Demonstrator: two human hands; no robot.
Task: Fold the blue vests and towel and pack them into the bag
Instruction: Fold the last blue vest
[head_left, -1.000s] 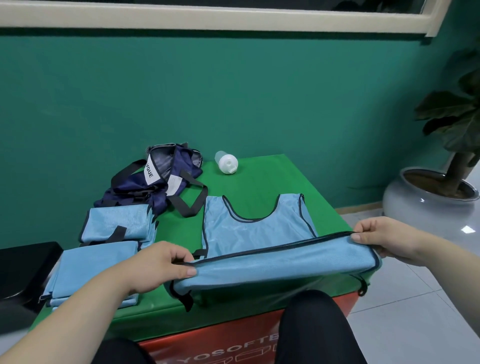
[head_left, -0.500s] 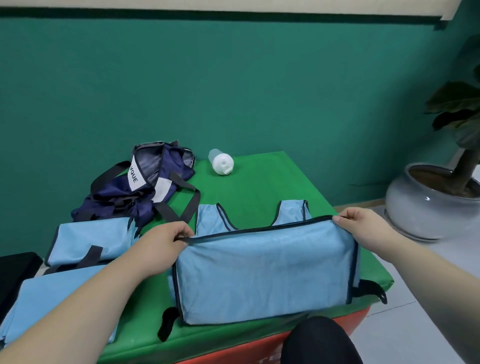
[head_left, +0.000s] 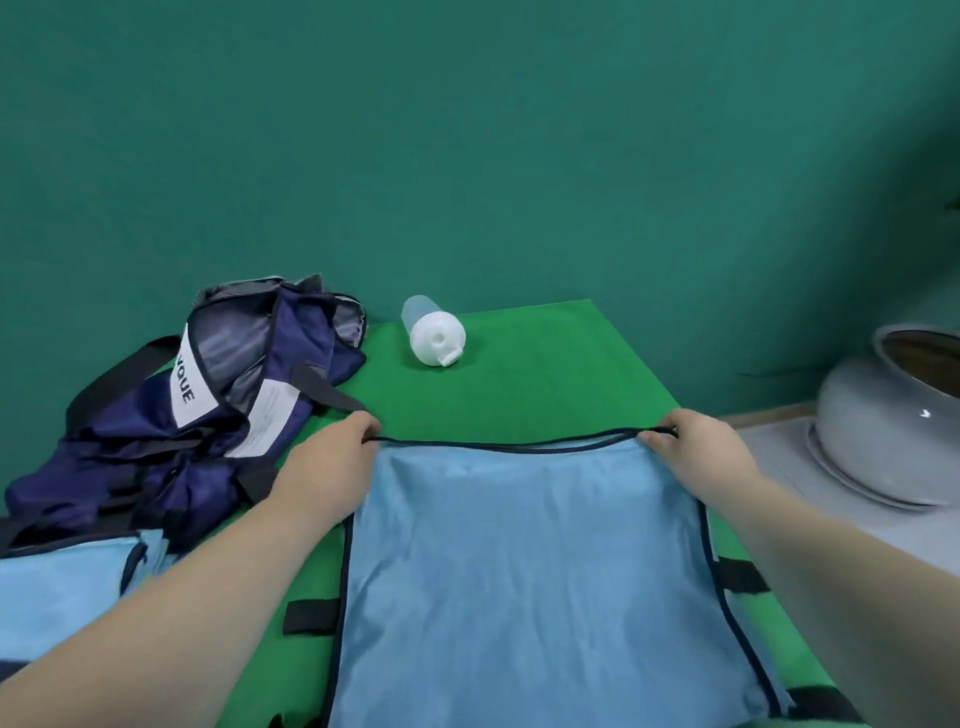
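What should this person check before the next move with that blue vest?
1. Grip: left hand and right hand each pinch the far edge of the blue vest: ok.
2. Folded layer flat on the green table: ok, slight creases.
3. Are the black straps tucked in: not ok, they stick out at the sides.
4. Near edge aligned: cannot tell, out of frame.
5. Is the bottle apart from the fold: ok.
6. Is the bag open at the mouth: ok.

The blue vest (head_left: 524, 582) is thin, faintly shiny cloth. The bottle (head_left: 434, 338) is matt plastic; the pot (head_left: 883, 441) is glossy ceramic.
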